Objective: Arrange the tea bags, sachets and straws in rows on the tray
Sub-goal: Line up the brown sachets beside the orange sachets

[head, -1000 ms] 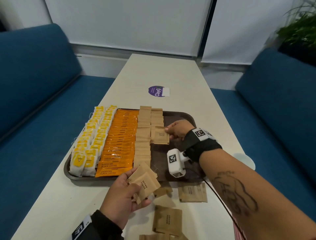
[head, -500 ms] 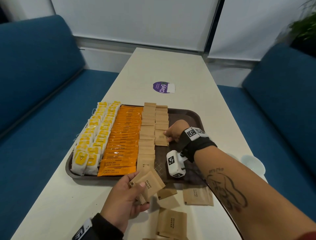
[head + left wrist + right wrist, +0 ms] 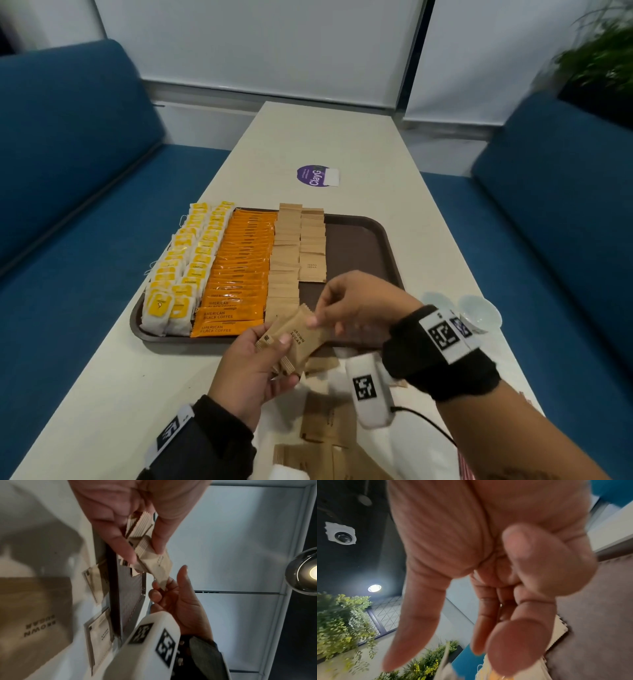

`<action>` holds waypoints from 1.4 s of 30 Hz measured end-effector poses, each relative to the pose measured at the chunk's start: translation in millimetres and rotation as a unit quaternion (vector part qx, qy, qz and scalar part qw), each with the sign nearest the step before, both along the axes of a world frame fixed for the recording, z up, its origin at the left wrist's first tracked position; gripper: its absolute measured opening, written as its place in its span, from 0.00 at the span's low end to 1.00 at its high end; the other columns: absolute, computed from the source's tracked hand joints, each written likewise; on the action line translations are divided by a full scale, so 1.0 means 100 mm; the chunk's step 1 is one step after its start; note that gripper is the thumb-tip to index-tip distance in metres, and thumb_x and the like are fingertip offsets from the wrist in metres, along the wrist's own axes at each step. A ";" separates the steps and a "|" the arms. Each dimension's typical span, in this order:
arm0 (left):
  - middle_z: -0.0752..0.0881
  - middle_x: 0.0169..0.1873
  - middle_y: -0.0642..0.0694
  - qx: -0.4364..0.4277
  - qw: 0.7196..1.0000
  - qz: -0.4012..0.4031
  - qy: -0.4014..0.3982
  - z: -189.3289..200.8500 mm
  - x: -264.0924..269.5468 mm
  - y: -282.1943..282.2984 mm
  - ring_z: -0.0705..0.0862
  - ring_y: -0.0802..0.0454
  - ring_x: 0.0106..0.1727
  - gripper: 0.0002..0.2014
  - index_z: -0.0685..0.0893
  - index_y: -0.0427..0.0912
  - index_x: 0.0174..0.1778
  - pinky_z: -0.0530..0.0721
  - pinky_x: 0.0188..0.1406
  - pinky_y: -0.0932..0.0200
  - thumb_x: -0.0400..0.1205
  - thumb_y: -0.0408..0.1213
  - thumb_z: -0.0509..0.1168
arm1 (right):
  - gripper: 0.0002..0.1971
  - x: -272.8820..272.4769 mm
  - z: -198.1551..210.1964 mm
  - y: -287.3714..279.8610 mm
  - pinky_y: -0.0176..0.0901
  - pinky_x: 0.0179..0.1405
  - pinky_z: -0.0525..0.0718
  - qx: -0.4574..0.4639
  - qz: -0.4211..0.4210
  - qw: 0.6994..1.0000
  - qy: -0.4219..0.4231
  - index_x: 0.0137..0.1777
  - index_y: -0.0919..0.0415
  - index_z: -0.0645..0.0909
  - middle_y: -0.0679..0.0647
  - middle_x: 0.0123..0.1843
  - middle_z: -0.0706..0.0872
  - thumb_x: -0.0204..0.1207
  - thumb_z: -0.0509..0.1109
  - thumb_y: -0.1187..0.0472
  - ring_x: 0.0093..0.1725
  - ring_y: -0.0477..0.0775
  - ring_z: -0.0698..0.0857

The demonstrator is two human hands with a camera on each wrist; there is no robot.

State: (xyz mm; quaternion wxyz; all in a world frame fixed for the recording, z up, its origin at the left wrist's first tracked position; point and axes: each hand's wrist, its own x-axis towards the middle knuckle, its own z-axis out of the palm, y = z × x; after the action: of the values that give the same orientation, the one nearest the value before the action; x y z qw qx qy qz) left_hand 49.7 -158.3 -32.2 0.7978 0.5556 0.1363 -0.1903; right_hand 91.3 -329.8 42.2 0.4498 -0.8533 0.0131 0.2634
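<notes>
Head view is showing you working just above the near edge of the brown tray (image 3: 359, 240), which is sitting on a long pale table (image 3: 325, 137). Your left hand (image 3: 253, 370) is gripping a small fanned stack of brown sugar sachets (image 3: 294, 342), thumb lying across the top one and fingers curling underneath. Your right hand (image 3: 356, 305) is pinching the far corner of the top sachet between thumb and forefinger, with the other fingers curling loosely; the left wrist view is showing that same pinch (image 3: 164, 586) at the sachet's tip while your left fingers (image 3: 120, 545) are clamping the stack (image 3: 154, 559).

On the tray, 2 rows of yellow-tagged tea bags (image 3: 185, 267) are lying along the left side, touching a row of orange black coffee sachets (image 3: 239, 270). Beside those, 1 full row of brown sachets (image 3: 286, 260) is running front to back, and a 2nd, shorter row (image 3: 312, 246) is filling only the far part, leaving the tray's right portion bare.

More loose brown sachets (image 3: 325, 421) are lying on the table close to you, below your hands. A purple round sticker (image 3: 313, 175) is sitting farther along the table. The right wrist view is mostly filling with your palm and fingers (image 3: 513, 642), blurred, so it is adding little.
</notes>
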 end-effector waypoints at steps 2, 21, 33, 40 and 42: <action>0.86 0.48 0.38 -0.003 1.000 0.000 -0.003 -0.01 -0.02 -0.02 0.85 0.45 0.40 0.12 0.78 0.44 0.58 0.83 0.20 0.60 0.80 0.33 0.65 | 0.10 -0.14 -0.06 0.02 0.30 0.29 0.81 0.013 -0.011 1.000 0.015 0.42 0.58 0.82 0.46 0.30 0.86 0.66 0.81 0.58 0.27 0.42 0.81; 0.86 0.46 0.43 0.073 0.997 -0.026 -0.025 -0.09 -0.06 0.13 0.82 0.47 0.47 0.08 0.81 0.43 0.54 0.76 0.35 0.56 0.81 0.32 0.64 | 0.01 0.50 -0.08 -0.17 0.30 0.15 0.73 0.023 -0.179 0.977 -0.113 0.49 0.60 0.77 0.52 0.37 0.84 0.81 0.65 0.66 0.20 0.41 0.79; 0.88 0.49 0.40 0.088 0.996 -0.013 0.009 -0.24 0.04 0.22 0.81 0.39 0.53 0.10 0.82 0.44 0.54 0.76 0.47 0.47 0.78 0.35 0.68 | 0.06 1.24 -0.49 -0.01 0.50 0.60 0.85 -0.098 -0.151 0.983 -0.033 0.41 0.60 0.79 0.60 0.53 0.86 0.78 0.68 0.70 0.49 0.55 0.84; 0.88 0.49 0.38 0.069 0.997 -0.016 0.018 -0.23 0.05 0.22 0.82 0.39 0.51 0.11 0.81 0.42 0.55 0.78 0.46 0.45 0.77 0.32 0.67 | 0.08 1.34 -0.53 -0.02 0.35 0.27 0.80 -0.148 -0.107 0.983 -0.037 0.36 0.58 0.77 0.52 0.34 0.81 0.74 0.71 0.68 0.31 0.47 0.81; 0.87 0.49 0.38 0.065 0.998 -0.016 0.019 -0.22 0.04 0.21 0.81 0.42 0.47 0.10 0.81 0.42 0.55 0.77 0.38 0.51 0.78 0.31 0.67 | 0.10 1.33 -0.52 -0.04 0.32 0.21 0.76 -0.148 -0.112 0.982 -0.041 0.34 0.57 0.75 0.52 0.33 0.81 0.73 0.72 0.67 0.29 0.46 0.80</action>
State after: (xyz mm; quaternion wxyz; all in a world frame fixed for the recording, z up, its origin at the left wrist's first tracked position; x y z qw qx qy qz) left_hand 53.8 -136.9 -54.3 0.7543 0.6046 0.1544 -0.2039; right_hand 224.4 -334.3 -10.2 0.3455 -0.9137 0.1286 0.1711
